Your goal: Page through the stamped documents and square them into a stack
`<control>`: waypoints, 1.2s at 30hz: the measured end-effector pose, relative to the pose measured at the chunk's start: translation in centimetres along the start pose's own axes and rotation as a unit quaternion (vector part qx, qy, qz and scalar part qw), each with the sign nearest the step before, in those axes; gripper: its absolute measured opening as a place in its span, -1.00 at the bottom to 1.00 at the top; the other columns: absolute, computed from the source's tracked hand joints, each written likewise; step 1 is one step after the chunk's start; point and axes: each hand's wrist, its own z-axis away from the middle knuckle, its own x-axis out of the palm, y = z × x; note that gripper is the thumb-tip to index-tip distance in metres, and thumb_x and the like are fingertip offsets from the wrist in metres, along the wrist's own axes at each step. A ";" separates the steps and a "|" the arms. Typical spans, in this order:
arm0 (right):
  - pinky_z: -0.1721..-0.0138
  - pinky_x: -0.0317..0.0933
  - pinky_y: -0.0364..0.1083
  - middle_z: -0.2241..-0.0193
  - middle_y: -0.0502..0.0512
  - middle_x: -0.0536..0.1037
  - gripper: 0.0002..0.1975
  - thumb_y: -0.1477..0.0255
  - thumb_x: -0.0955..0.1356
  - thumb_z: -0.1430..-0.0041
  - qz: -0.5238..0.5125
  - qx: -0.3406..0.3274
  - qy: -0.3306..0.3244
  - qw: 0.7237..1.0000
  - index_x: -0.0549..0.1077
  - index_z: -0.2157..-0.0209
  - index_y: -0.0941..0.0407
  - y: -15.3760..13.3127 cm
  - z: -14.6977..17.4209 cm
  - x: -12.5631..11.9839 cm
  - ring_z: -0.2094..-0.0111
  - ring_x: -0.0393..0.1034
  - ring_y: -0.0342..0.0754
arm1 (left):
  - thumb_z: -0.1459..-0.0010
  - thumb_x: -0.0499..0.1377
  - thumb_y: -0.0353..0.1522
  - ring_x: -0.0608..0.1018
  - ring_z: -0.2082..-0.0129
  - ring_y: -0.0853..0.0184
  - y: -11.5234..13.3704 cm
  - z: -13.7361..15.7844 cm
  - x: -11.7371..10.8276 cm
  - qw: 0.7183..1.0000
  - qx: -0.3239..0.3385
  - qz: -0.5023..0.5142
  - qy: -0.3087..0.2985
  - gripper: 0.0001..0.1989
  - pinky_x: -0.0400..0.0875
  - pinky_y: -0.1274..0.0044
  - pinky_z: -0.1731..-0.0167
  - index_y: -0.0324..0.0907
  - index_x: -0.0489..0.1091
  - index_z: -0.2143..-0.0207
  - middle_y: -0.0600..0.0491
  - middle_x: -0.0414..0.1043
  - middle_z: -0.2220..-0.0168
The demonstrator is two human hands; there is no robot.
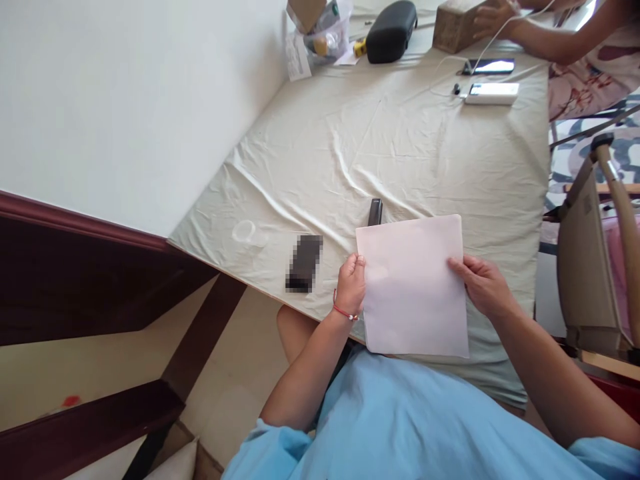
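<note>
White paper (pixel 414 287) held over near edge of cloth-covered table (pixel 425 153). Left hand (pixel 351 283): thumb and fingers closed on paper's left edge. Right hand (pixel 484 285): pinching right edge. Black stapler (pixel 375 212): at paper's far-left corner.

L hand (pixel 351 283) & R hand (pixel 483 283) pinch white paper (pixel 413 287) at opp. edges, nr edge of cloth-covered counter (pixel 300 167). Blk stapler-like item (pixel 375 211) partly under paper's far edge; pixelated dk item (pixel 304 263) L of L hand. Far end: filled basket (pixel 343 30), blk case (pixel 391 32), phone (pixel 493 66), white power bank (pixel 493 94), another person's hand (pixel 493 20) on box (pixel 450 28).
</note>
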 end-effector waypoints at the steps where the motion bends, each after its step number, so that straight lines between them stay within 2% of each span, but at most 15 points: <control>1: 0.46 0.41 -0.08 0.45 0.04 0.63 -0.60 0.01 0.58 -0.07 -0.002 0.015 -0.003 1.000 0.66 0.28 0.05 -0.2 -0.3 0.6 0.49 0.46 -0.05 | -0.23 0.33 0.00 0.54 0.28 0.32 0.1 0.3 -0.2 1.000 -0.003 0.017 0.002 -0.59 0.43 0.52 0.22 -0.15 0.39 0.26 0.09 0.50 0.33; 5: 0.51 0.36 -0.09 0.47 0.03 0.62 -0.65 0.05 0.57 -0.04 -0.026 0.002 0.026 0.999 0.63 0.37 0.04 -0.3 -1.7 2.8 0.50 0.46 -0.03 | -0.12 0.43 0.04 0.67 0.12 0.22 0.3 2.7 -1.8 0.995 -0.044 0.092 -0.015 -0.44 0.54 0.41 0.02 -0.11 0.38 0.05 0.04 0.65 0.18; 7: 0.47 0.37 -0.09 0.47 0.02 0.62 -0.65 0.05 0.57 -0.03 -0.039 -0.021 0.044 0.998 0.60 0.40 0.04 -0.2 -2.6 3.8 0.50 0.45 -0.05 | -0.08 0.47 0.02 0.68 0.02 0.15 0.0 4.4 -2.9 0.992 -0.085 0.083 -0.043 -0.40 0.54 0.35 -0.07 -0.14 0.44 0.00 -0.05 0.68 0.08; 9: 0.44 0.36 -0.08 0.47 0.02 0.61 -0.62 0.04 0.57 -0.01 -0.039 -0.035 0.053 0.997 0.57 0.40 0.05 0.0 -3.5 4.9 0.49 0.44 -0.06 | 0.01 0.52 0.03 0.69 0.00 0.06 -0.7 6.0 -4.0 0.987 -0.140 0.054 -0.064 -0.32 0.56 0.29 -0.09 -0.22 0.52 -0.01 -0.15 0.70 0.05; 12: 0.45 0.32 -0.08 0.47 0.02 0.57 -0.58 -0.02 0.54 -0.02 -0.025 -0.032 0.033 0.999 0.54 0.38 0.05 0.3 -4.5 6.6 0.50 0.38 -0.07 | 0.04 0.50 0.12 0.72 0.11 0.04 -2.3 7.8 -5.4 0.979 -0.196 0.037 -0.045 -0.27 0.62 0.27 0.00 -0.30 0.59 0.07 -0.21 0.72 0.14; 14: 0.49 0.24 -0.10 0.49 0.00 0.52 -0.54 -0.07 0.50 -0.07 0.001 -0.033 0.002 0.999 0.51 0.37 0.06 0.5 -5.0 7.4 0.52 0.32 -0.09 | 0.02 0.45 0.18 0.71 0.32 0.14 -3.3 8.6 -6.1 0.980 -0.194 0.022 -0.022 -0.25 0.65 0.34 0.22 -0.32 0.60 0.10 -0.16 0.71 0.28; 15: 0.52 0.17 -0.12 0.51 -0.01 0.47 -0.52 -0.09 0.48 -0.11 0.029 -0.046 -0.010 0.998 0.48 0.39 0.06 0.6 -5.3 7.7 0.53 0.26 -0.11 | 0.02 0.42 0.22 0.65 0.46 0.21 -3.7 8.8 -6.4 0.980 -0.196 0.002 -0.015 -0.24 0.62 0.40 0.40 -0.32 0.60 0.16 -0.12 0.68 0.39; 17: 0.55 0.02 -0.14 0.55 -0.04 0.33 -0.49 -0.09 0.43 -0.20 0.111 -0.103 -0.008 0.988 0.38 0.46 0.07 0.6 -6.2 7.9 0.53 0.12 -0.15 | 0.00 0.35 0.30 0.48 0.67 0.34 -4.3 9.0 -6.7 0.979 -0.198 -0.047 -0.016 -0.22 0.42 0.50 0.67 -0.31 0.59 0.31 -0.03 0.56 0.57; 19: 0.53 -0.06 -0.14 0.56 -0.06 0.23 -0.48 -0.06 0.41 -0.26 0.184 -0.173 0.019 0.967 0.32 0.49 0.07 0.6 -7.3 7.7 0.51 0.04 -0.15 | -0.02 0.28 0.34 0.38 0.76 0.40 -4.6 9.1 -7.0 0.975 -0.199 -0.090 -0.032 -0.22 0.26 0.54 0.79 -0.27 0.53 0.44 0.03 0.44 0.67; 21: 0.50 -0.04 -0.13 0.54 -0.05 0.25 -0.52 -0.02 0.42 -0.27 0.215 -0.211 0.046 0.952 0.35 0.47 0.07 0.7 -8.5 7.2 0.48 0.06 -0.14 | -0.05 0.24 0.35 0.37 0.78 0.40 -4.6 9.1 -7.1 0.972 -0.198 -0.113 -0.054 -0.23 0.22 0.56 0.81 -0.23 0.48 0.50 0.05 0.40 0.69; 25: 0.49 0.02 -0.11 0.52 -0.04 0.34 -0.62 0.03 0.45 -0.23 0.196 -0.201 0.071 0.957 0.48 0.36 0.07 1.5 -10.0 5.9 0.48 0.13 -0.10 | -0.07 0.23 0.34 0.39 0.77 0.38 -4.2 9.2 -6.9 0.967 -0.209 -0.129 -0.073 -0.25 0.24 0.54 0.78 -0.20 0.46 0.49 0.03 0.42 0.67; 28: 0.47 0.04 -0.10 0.52 -0.05 0.34 -0.63 0.04 0.47 -0.22 0.166 -0.199 0.094 0.961 0.50 0.36 0.07 2.5 -10.4 5.2 0.48 0.13 -0.10 | -0.07 0.23 0.34 0.43 0.73 0.37 -4.1 9.4 -6.4 0.968 -0.210 -0.124 -0.062 -0.24 0.23 0.56 0.75 -0.23 0.49 0.41 0.02 0.46 0.64; 32: 0.44 0.04 -0.08 0.52 -0.06 0.30 -0.60 0.05 0.49 -0.23 0.136 -0.203 0.127 0.961 0.42 0.43 0.06 3.0 -10.5 5.0 0.46 0.12 -0.10 | -0.06 0.23 0.34 0.49 0.70 0.37 -4.6 10.0 -5.7 0.971 -0.215 -0.100 -0.026 -0.21 0.22 0.60 0.72 -0.24 0.46 0.20 0.03 0.54 0.56; 36: 0.41 0.09 -0.07 0.46 -0.05 0.40 -0.67 0.07 0.49 -0.24 0.102 -0.196 0.123 0.967 0.50 0.31 0.05 2.6 -10.5 5.4 0.46 0.18 -0.10 | -0.09 0.17 0.37 0.36 0.77 0.44 -4.8 10.5 -5.6 0.970 -0.206 -0.130 0.020 -0.22 0.09 0.62 0.75 -0.19 0.38 0.24 0.14 0.41 0.67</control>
